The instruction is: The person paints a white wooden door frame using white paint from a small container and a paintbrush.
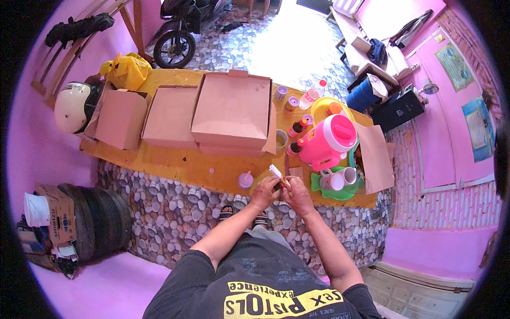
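Both my hands meet just over the near edge of the orange-brown table. My left hand [265, 193] is closed, its fingers curled in against the right one. My right hand [298, 196] is pinched shut too. A slim white object [275, 171] sticks up between them, with a bit of orange-red beside the fingers; its kind is too small to tell, and its lower end is hidden. Left of my hands stands a small cup [245, 181] with a pinkish stick or spoon in it. To the right, white mugs [333, 181] rest on a green tray [340, 195].
Large cardboard boxes [231, 109] fill the table's left and middle. A pink drink jug [328, 141], dark sauce bottles [295, 147], a clear bottle [312, 95] and a glass [281, 139] crowd the right. A helmet [71, 109] and yellow bag [131, 72] lie at the far left.
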`<state>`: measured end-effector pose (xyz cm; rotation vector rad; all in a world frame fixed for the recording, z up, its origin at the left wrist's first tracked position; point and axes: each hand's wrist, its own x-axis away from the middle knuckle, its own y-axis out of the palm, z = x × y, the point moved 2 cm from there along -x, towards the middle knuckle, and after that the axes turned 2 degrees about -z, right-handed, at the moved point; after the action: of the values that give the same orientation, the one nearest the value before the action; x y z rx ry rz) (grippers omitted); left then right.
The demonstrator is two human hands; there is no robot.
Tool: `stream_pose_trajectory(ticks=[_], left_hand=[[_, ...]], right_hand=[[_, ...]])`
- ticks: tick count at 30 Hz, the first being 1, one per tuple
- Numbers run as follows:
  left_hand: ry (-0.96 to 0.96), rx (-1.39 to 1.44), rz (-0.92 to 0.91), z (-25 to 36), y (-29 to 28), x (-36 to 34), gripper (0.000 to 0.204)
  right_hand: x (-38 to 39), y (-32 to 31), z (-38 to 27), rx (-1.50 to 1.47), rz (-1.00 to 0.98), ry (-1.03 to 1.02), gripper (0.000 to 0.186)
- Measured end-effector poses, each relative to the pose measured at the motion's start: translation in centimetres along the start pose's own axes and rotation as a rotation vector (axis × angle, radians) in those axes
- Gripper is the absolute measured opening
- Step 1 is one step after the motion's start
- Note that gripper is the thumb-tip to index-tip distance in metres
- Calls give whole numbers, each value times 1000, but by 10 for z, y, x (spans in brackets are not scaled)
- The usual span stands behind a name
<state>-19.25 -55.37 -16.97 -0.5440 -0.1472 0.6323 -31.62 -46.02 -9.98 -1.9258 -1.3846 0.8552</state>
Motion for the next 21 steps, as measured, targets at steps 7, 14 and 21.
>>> stream_pose_trajectory(ticks=[7, 14, 21], left_hand=[[35, 11, 58, -3, 2, 0, 43], [30, 14, 31, 0, -4, -1, 43], [86, -3, 84, 4, -3, 1, 42]], right_hand=[[-8, -16, -13, -31, -50, 10, 28], [-5, -5, -10, 65, 83, 13, 31], [12, -23, -2, -77, 285, 273, 28]])
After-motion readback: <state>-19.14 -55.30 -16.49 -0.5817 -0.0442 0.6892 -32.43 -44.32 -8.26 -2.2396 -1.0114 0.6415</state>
